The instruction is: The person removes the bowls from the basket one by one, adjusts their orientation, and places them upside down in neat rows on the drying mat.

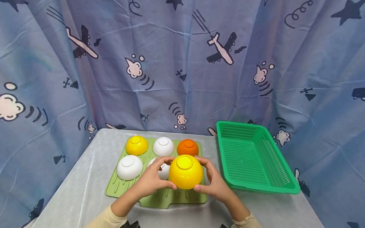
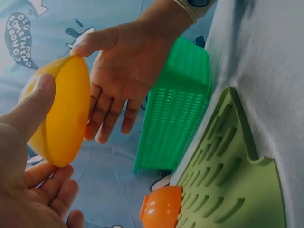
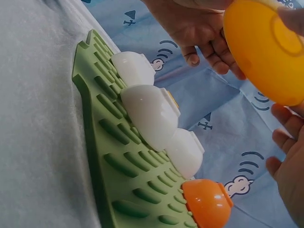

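Upside down, a yellow bowl (image 1: 186, 173) is held up over the front right of a green drying mat (image 1: 155, 202). My left hand (image 1: 152, 179) grips its left side and my right hand (image 1: 214, 182) its right side, thumbs at the near rim. Both wrist views show the bowl (image 2: 69, 114) raised off the mat between the hands. Overturned on the mat sit another yellow bowl (image 1: 137, 145), a white bowl (image 1: 163, 146) and an orange bowl (image 1: 187, 147) at the back. In front are a white bowl (image 1: 129, 167) and one more white bowl (image 1: 163, 172), partly hidden by my left hand.
A green slotted basket (image 1: 285, 190) stands on the right of the table, with nothing in it. Grey cloth (image 1: 94, 167) covers the table. A blue patterned curtain (image 1: 171, 79) hangs behind and at both sides.
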A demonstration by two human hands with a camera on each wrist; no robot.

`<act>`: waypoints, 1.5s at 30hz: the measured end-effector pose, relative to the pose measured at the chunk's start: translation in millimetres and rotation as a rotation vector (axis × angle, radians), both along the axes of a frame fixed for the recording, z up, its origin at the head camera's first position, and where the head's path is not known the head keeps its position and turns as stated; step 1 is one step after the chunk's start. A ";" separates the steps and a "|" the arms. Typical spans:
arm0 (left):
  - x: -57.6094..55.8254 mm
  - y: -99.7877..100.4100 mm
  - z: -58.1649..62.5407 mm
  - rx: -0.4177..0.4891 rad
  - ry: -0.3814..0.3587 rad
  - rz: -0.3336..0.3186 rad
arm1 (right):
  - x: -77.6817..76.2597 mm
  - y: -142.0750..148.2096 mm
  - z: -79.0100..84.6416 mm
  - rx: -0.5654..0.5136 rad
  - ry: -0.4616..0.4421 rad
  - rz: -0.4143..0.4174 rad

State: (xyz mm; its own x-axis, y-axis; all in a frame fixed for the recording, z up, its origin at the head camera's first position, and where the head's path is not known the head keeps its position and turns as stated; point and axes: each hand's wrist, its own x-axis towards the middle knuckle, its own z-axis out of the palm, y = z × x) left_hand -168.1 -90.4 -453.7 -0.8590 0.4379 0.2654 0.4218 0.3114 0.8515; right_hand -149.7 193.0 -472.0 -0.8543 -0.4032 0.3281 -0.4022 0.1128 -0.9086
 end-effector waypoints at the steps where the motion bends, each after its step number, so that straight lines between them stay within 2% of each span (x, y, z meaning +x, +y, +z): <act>1: -0.2 -0.5 0.1 -0.006 0.010 0.000 | 0.3 -0.2 0.9 0.013 0.000 -0.007; 9: -0.6 -1.4 2.4 -0.030 0.044 -0.005 | 5.8 0.0 10.8 0.143 0.041 -0.106; 15: -8.0 0.3 2.6 -0.082 0.071 -0.015 | 5.5 2.0 7.8 0.215 0.095 -0.176; 19: -18.1 2.2 3.2 -0.152 0.074 -0.024 | 3.2 2.3 5.0 0.248 0.082 -0.232; 26: -41.0 4.2 3.1 -0.274 0.103 -0.070 | -1.7 0.5 1.0 0.283 -0.005 -0.304; 33: -64.3 6.2 -1.5 -0.345 0.125 -0.164 | -11.6 2.3 -13.4 0.288 -0.075 -0.306; 38: -79.1 8.3 -6.7 -0.390 0.142 -0.203 | -19.7 3.5 -25.0 0.300 -0.118 -0.309; 45: -94.7 15.9 -16.7 -0.498 0.163 -0.192 | -32.8 5.9 -35.0 0.367 -0.186 -0.333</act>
